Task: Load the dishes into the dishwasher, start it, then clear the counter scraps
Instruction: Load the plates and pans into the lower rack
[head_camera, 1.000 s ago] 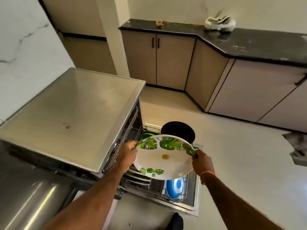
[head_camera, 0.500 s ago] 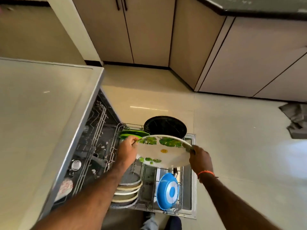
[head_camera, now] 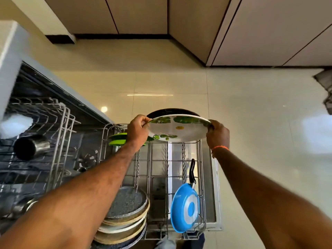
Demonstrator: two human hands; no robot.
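Here the white plate (head_camera: 177, 129) with green leaf print sits at the frame's centre, held nearly flat over the far end of the pulled-out lower rack (head_camera: 201, 159). The left hand (head_camera: 137, 129) pinches its left rim; the right hand (head_camera: 218, 134) grips the right rim. Below, lower in the frame, stand a blue pan (head_camera: 186, 207) and stacked plates (head_camera: 125, 214); green plates (head_camera: 117, 139) lie just left of the left hand.
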